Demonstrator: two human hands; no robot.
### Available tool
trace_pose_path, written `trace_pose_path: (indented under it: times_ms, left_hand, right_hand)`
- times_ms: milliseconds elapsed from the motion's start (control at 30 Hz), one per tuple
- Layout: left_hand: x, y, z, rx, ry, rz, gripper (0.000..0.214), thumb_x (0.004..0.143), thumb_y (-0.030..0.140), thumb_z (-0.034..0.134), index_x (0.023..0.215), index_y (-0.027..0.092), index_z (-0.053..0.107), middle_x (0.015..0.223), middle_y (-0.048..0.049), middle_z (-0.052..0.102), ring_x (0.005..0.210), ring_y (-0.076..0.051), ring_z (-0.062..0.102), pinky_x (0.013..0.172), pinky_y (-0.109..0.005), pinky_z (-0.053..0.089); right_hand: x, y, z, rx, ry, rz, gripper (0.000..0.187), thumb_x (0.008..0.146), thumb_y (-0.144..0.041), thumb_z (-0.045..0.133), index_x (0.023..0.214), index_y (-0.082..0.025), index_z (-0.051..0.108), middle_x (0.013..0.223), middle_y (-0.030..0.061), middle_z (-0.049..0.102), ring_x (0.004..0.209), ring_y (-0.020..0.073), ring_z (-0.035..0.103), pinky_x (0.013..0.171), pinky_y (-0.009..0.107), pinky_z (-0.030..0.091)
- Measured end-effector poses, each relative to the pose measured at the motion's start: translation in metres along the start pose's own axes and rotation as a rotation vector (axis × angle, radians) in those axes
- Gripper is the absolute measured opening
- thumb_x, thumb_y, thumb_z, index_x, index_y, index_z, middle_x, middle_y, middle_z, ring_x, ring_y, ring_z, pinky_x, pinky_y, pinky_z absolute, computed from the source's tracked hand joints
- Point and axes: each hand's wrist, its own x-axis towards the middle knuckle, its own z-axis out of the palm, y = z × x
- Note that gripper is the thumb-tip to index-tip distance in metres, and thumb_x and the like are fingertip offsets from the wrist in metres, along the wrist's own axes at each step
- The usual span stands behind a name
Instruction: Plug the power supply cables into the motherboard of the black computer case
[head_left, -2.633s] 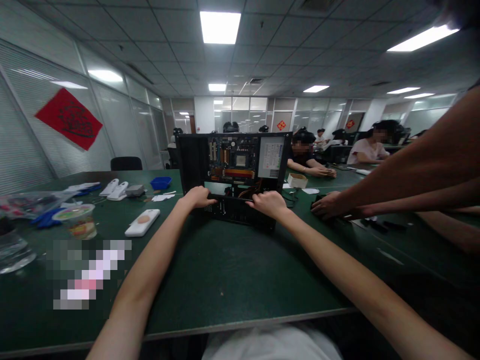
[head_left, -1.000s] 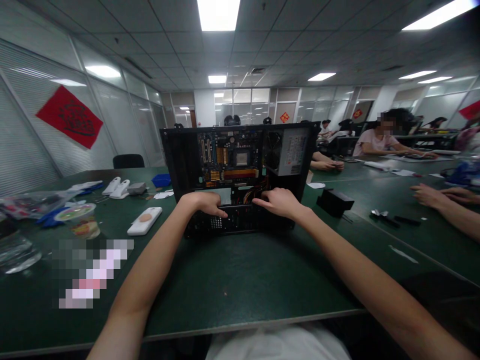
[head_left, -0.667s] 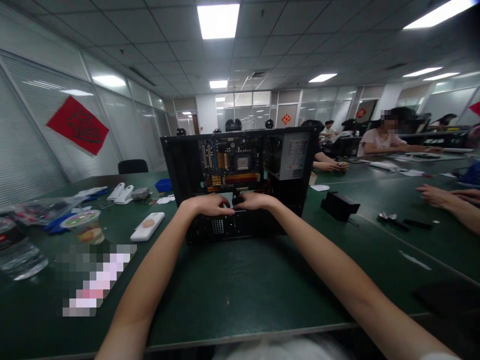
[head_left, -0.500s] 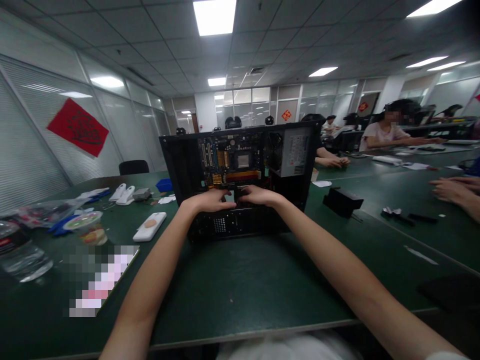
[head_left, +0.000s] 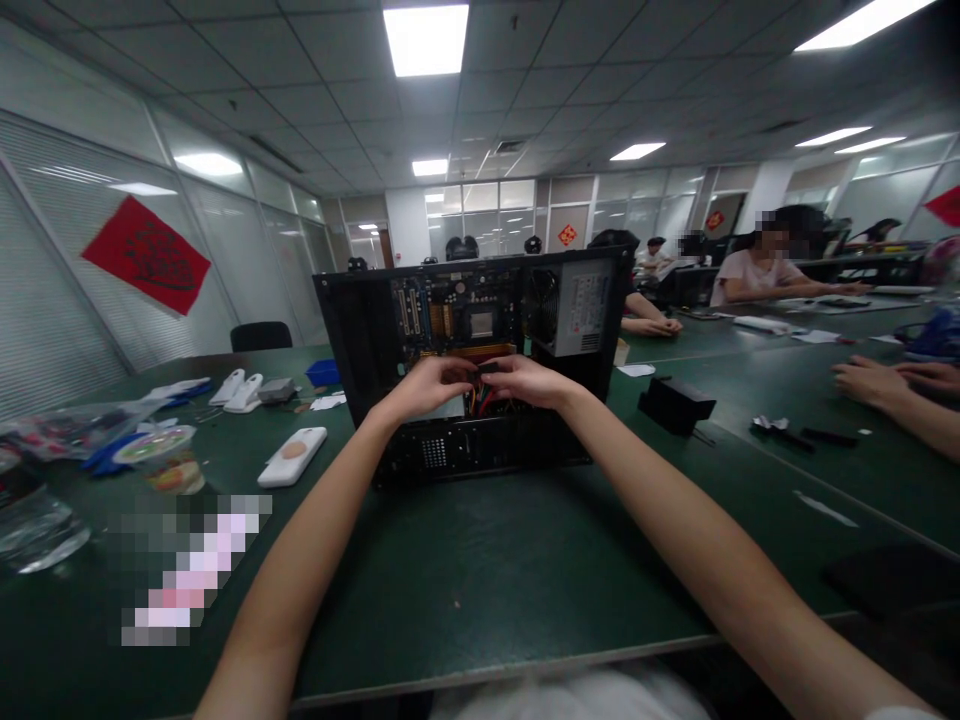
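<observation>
Black computer case [head_left: 525, 440] stands open; at its front, left hand [head_left: 426, 388] and right hand [head_left: 536, 382] pinch a dark connector [head_left: 488, 368].

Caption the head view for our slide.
Left hand and right hand at coloured wires in an open computer case on a green table.

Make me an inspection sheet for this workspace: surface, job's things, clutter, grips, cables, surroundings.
Surface: green table, small speck near front edge.
Job's things: open black computer case, upright, holding a circuit board and power supply.
Clutter: bottle, cup, white device and blue tray on the left; black box-shaped part on the right.
Grips: left grip and right grip at a small dark piece; which holds it is unclear.
Cables: coloured wires below the dark piece.
Surroundings: other people, red wall sign.
</observation>
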Motion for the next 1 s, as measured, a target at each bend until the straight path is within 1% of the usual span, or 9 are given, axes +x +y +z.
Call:
trace_pose_path:
  times_ms: [133,267,333,433,500,600,733,833,1000]
  left_hand:
    - [0.004,-0.003,0.0,-0.003,0.129,0.0,0.031,0.085,0.026,0.07,0.112,0.012,0.07,0.109,-0.0115,0.075,0.097,-0.021,0.07,0.091,-0.036,0.055]
    - [0.004,-0.001,-0.008,-0.02,0.28,-0.019,0.035,0.085,0.037,0.07,0.109,0.011,0.07,0.107,-0.011,0.075,0.096,-0.023,0.07,0.089,-0.036,0.055]
    - [0.002,0.001,-0.012,-0.022,0.256,0.006,0.038,0.085,0.042,0.071,0.106,0.011,0.07,0.104,-0.011,0.075,0.094,-0.023,0.07,0.087,-0.035,0.055]
    - [-0.001,0.007,-0.013,-0.018,0.154,0.06,0.038,0.085,0.045,0.071,0.104,0.011,0.071,0.104,-0.0108,0.075,0.095,-0.023,0.07,0.086,-0.034,0.055]
    - [-0.002,0.012,-0.012,-0.004,0.152,0.081,0.037,0.085,0.043,0.071,0.104,0.012,0.071,0.104,-0.01,0.075,0.095,-0.023,0.07,0.086,-0.034,0.055]
    - [-0.004,0.019,-0.009,-0.014,0.194,0.117,0.037,0.085,0.041,0.072,0.107,0.012,0.071,0.105,-0.01,0.075,0.094,-0.022,0.07,0.087,-0.035,0.055]
    - [-0.005,0.024,-0.008,0.0,0.237,0.165,0.038,0.086,0.041,0.072,0.111,0.012,0.07,0.106,-0.0107,0.075,0.094,-0.022,0.071,0.087,-0.036,0.057]
    - [-0.006,0.026,-0.008,0.057,0.251,0.183,0.037,0.086,0.041,0.072,0.112,0.013,0.072,0.105,-0.01,0.076,0.093,-0.022,0.071,0.085,-0.034,0.057]
    - [-0.008,0.031,-0.008,0.136,0.269,0.2,0.034,0.087,0.037,0.071,0.112,0.014,0.073,0.104,-0.0094,0.076,0.091,-0.021,0.071,0.082,-0.032,0.056]
  right_hand:
    - [-0.001,-0.006,-0.005,0.045,0.066,-0.017,0.027,0.078,-0.025,0.082,0.101,-0.015,0.072,0.098,0.0076,0.076,0.082,0.016,0.073,0.072,0.027,0.06]
    - [0.004,-0.011,0.002,0.273,0.332,-0.135,0.02,0.086,-0.037,0.073,0.094,-0.019,0.069,0.077,-0.0013,0.07,0.063,0.0094,0.064,0.06,0.02,0.053]
    - [0.008,-0.01,0.014,0.356,0.382,-0.163,0.024,0.086,-0.043,0.07,0.086,-0.019,0.066,0.065,-0.0046,0.063,0.052,0.007,0.054,0.052,0.019,0.047]
    - [0.01,-0.007,0.034,0.275,0.288,-0.16,0.031,0.08,-0.046,0.077,0.085,-0.017,0.066,0.067,-0.0028,0.064,0.054,0.0082,0.055,0.051,0.02,0.045]
    - [0.008,-0.009,0.04,0.167,0.276,-0.18,0.036,0.075,-0.048,0.081,0.086,-0.017,0.067,0.073,-0.0004,0.067,0.059,0.0103,0.059,0.054,0.022,0.047]
    - [0.002,-0.016,0.039,0.05,0.294,-0.206,0.043,0.07,-0.054,0.083,0.083,-0.017,0.067,0.073,-0.0003,0.067,0.059,0.0109,0.058,0.055,0.023,0.048]
    - [-0.004,-0.025,0.034,-0.12,0.268,-0.241,0.047,0.069,-0.06,0.08,0.08,-0.016,0.067,0.071,-0.0001,0.066,0.061,0.0115,0.057,0.055,0.024,0.044]
    - [-0.006,-0.027,0.033,-0.241,0.266,-0.271,0.046,0.071,-0.059,0.078,0.079,-0.015,0.068,0.07,0.0002,0.066,0.063,0.0121,0.057,0.058,0.024,0.042]
    - [-0.007,-0.028,0.034,-0.309,0.222,-0.274,0.042,0.075,-0.054,0.076,0.085,-0.014,0.07,0.073,0.0004,0.066,0.065,0.0128,0.056,0.061,0.025,0.043]
